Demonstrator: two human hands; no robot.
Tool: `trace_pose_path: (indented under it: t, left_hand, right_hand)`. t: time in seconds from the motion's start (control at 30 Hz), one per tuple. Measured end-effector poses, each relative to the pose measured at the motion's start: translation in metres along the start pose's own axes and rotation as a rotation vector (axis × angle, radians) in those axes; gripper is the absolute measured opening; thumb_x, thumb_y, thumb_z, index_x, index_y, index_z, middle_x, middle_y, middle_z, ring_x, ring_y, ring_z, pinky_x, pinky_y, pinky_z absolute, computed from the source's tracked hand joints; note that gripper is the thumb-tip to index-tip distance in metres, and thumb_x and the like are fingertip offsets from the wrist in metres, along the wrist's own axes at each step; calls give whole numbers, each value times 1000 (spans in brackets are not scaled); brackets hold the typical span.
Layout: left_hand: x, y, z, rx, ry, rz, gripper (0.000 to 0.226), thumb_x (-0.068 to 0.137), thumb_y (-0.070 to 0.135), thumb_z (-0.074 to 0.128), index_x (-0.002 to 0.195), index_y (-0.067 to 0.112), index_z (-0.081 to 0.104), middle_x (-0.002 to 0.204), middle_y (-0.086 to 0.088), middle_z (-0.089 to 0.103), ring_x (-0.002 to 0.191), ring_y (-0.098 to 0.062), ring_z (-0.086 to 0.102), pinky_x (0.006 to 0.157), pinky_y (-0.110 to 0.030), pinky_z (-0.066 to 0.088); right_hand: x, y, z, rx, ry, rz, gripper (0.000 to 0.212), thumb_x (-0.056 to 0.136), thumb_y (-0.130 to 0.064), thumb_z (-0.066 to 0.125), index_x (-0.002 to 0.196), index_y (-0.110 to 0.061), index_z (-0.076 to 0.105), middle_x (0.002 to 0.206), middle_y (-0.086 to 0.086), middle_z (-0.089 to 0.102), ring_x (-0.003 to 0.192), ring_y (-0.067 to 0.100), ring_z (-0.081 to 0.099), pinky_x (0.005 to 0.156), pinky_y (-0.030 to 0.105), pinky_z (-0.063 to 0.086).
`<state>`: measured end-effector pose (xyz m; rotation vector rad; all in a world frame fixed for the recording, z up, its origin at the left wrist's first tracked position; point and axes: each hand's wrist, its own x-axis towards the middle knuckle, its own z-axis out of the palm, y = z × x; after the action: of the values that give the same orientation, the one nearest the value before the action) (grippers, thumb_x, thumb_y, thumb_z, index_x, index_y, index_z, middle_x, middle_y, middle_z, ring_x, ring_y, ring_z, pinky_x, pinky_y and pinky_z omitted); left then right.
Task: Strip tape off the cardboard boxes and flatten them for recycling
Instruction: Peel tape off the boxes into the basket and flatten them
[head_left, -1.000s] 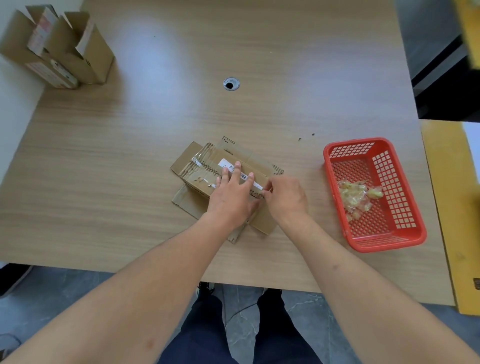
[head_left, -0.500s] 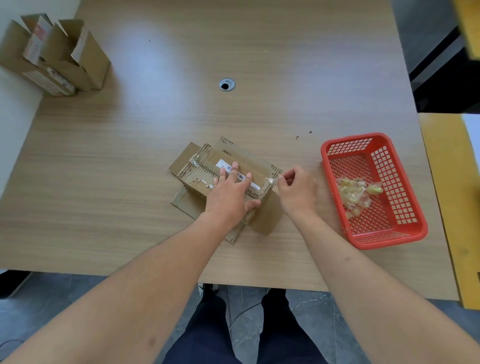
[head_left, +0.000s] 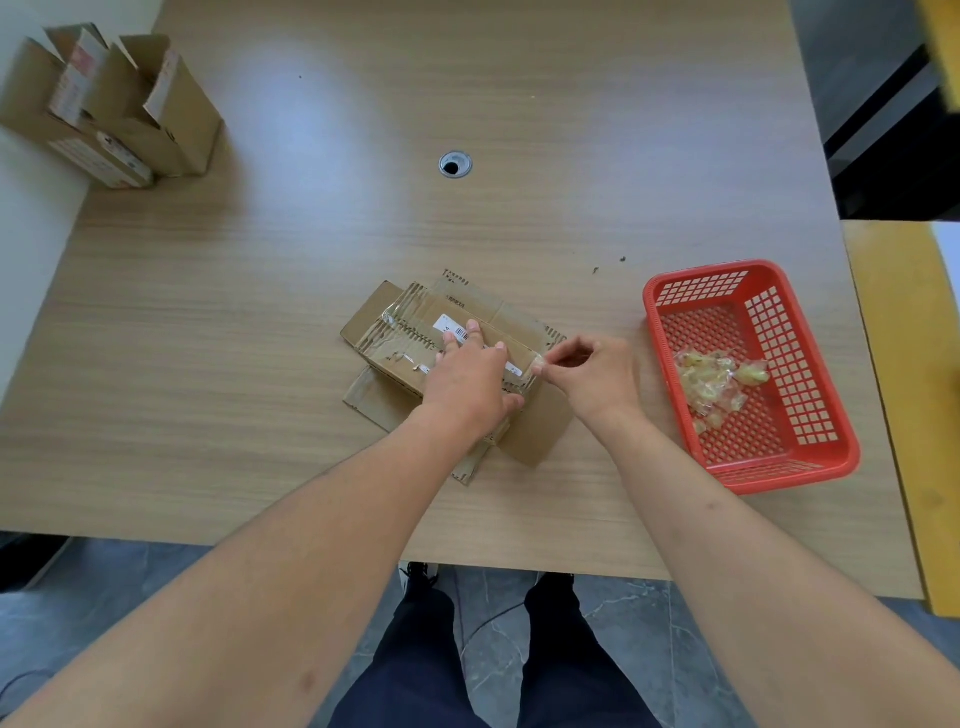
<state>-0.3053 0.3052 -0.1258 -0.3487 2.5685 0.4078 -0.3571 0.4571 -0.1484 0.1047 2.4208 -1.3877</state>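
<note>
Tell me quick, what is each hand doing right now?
Left hand: open, fingers pressing flat on the flattened brown cardboard box.
Right hand: closed, pinching a strip of clear tape at the box's right end.

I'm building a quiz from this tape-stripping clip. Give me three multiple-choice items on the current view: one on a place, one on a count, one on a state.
1. Where is the red basket?
A. right of the flattened box
B. left of it
C. on it

2. How many opened boxes stand at the far left corner?
A. none
B. two
C. five

3. What is the left hand doing?
A. hanging idle
B. pressing the box flat
C. reaching into the basket

Answers: 1 A, the basket sits beside the right hand; 2 B, two stand together; 3 B, its fingers lie across the box.
</note>
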Motion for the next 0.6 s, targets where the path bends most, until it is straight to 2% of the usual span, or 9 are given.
trace_pose_path:
  t: [0.07, 0.1, 0.2, 0.3, 0.4, 0.47, 0.53, 0.6]
  left_hand:
    - [2, 4, -2, -1, -16, -17, 67, 91, 46, 72, 145, 17, 46, 169, -18, 5, 153, -47, 10, 114, -56, 35]
    - [4, 5, -3, -4, -20, -21, 65, 90, 46, 73, 143, 17, 48, 168, -18, 5, 152, -48, 11, 113, -56, 36]
    - [6, 4, -1, -7, -18, -22, 66, 89, 46, 74, 142, 16, 49, 169, -18, 6, 152, -48, 12, 112, -56, 37]
    - [6, 3, 0, -11, -6, -19, 66, 89, 45, 75, 143, 16, 50, 168, -18, 6, 152, -48, 12, 112, -56, 37]
    - [6, 2, 1, -8, 7, -19, 68, 88, 46, 75, 144, 17, 49, 169, -17, 7, 153, -47, 11, 112, -55, 38]
    - [5, 1, 1, -17, 12, -15, 69, 88, 46, 75, 146, 19, 48, 169, -16, 6, 153, -46, 11, 111, -55, 38]
    - [4, 0, 1, -33, 20, -7, 72, 89, 45, 75, 149, 20, 45, 169, -14, 6, 154, -44, 9, 112, -55, 37]
    - [2, -3, 1, -42, 23, 9, 74, 90, 45, 74, 153, 22, 42, 170, -13, 6, 154, -42, 8, 115, -54, 35]
  right_hand:
    - [1, 0, 2, 74, 32, 65, 44, 60, -10, 96, 83, -24, 62, 76, -2, 75, 74, 17, 74, 74, 36, 61]
    - [2, 0, 2, 89, 34, 106, 47, 59, -12, 97, 87, -25, 63, 79, -2, 74, 75, 17, 75, 75, 36, 61]
    - [5, 6, 6, 66, -30, 211, 34, 58, -24, 99, 84, -27, 78, 85, -7, 75, 84, 13, 73, 87, 40, 61]
    - [6, 14, 9, 82, -55, 218, 24, 63, -25, 96, 82, -28, 82, 80, -10, 78, 82, 12, 74, 87, 43, 62]
    - [6, 10, 10, 152, 1, 242, 12, 77, -11, 88, 76, -19, 80, 77, -4, 77, 79, 16, 77, 78, 37, 64]
    - [5, 7, 10, 240, 29, 299, 15, 85, -2, 80, 78, -14, 75, 80, 5, 77, 72, 16, 76, 67, 29, 63]
    - [6, 6, 12, 291, 49, 332, 13, 88, 1, 76, 81, -10, 72, 82, 10, 76, 65, 12, 75, 59, 24, 60]
    - [8, 7, 12, 326, 69, 364, 10, 91, 0, 73, 85, -6, 70, 84, 12, 76, 66, 15, 76, 58, 26, 60]
